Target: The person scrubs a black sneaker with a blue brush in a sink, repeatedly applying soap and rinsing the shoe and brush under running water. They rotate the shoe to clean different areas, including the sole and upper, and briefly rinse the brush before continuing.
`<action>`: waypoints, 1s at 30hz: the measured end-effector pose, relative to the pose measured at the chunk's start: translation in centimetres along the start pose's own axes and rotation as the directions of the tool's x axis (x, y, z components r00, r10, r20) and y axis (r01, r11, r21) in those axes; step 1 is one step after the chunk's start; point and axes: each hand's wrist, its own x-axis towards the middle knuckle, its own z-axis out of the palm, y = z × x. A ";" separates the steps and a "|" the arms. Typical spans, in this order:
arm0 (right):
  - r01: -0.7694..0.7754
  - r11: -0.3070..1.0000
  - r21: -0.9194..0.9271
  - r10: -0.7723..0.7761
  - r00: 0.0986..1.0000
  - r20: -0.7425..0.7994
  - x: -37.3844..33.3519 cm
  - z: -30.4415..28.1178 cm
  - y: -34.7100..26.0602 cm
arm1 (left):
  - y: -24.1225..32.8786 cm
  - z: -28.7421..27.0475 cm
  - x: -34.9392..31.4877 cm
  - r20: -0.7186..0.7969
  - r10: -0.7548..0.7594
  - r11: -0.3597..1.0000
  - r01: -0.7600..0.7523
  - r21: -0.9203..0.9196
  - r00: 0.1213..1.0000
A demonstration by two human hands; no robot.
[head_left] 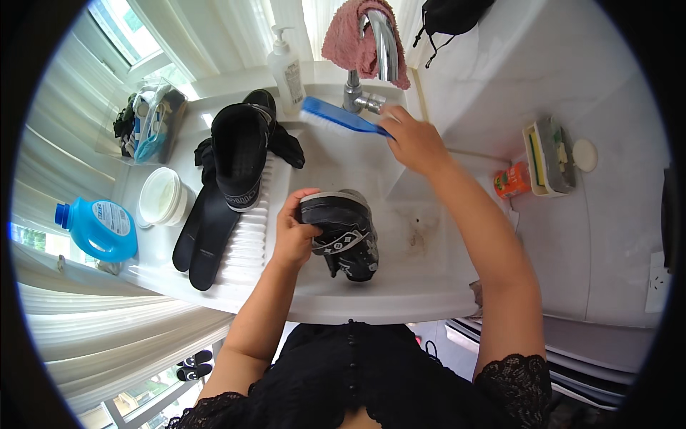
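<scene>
Toward the sink's front edge (386, 309), the shoe (346, 239) points lengthwise, right of the gripping left hand (293, 234); the right hand (414, 141) clasps a brush (339, 116).

A hand's widest way past the held patterned shoe (357, 247), taken as the clock's centre, opens at 3 o'clock, over bare white sink (436, 261) reaching toward the right forearm (493, 243). Another gap shows at 12, short of the blue brush (332, 114) in the right hand (414, 141); beyond it, the tap (386, 46) and pink cloth (343, 39) bar passage. The left hand (291, 232) blocks 9 o'clock, with black insoles (207, 239) past it. A second shoe (241, 154) obstructs 10, a pump bottle (287, 75) 11.
</scene>
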 end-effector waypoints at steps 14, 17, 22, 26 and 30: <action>-0.024 0.997 -0.079 0.044 0.964 0.262 3.5 0.5 4.6 | 2.4 -1.6 -2.0 -0.160 0.092 0.995 -0.084 0.053 0.983; 0.056 0.991 0.120 -0.058 0.998 0.012 1.3 2.9 4.2 | 3.1 -1.7 -2.9 -0.161 0.118 0.993 -0.112 0.049 0.980; -0.672 0.245 0.699 0.136 0.738 0.661 -1.7 4.9 -1.9 | 5.2 -2.4 -4.4 -0.140 0.168 0.986 -0.169 0.006 0.976; -0.757 -0.099 0.646 0.016 0.648 0.761 -2.5 5.0 -3.2 | 6.2 -2.2 -5.0 -0.154 0.190 0.982 -0.190 0.021 0.969; -0.678 -0.159 0.718 0.014 0.726 0.688 -1.8 4.5 -2.4 | 6.5 -2.7 -5.1 -0.124 0.205 0.979 -0.204 0.021 0.971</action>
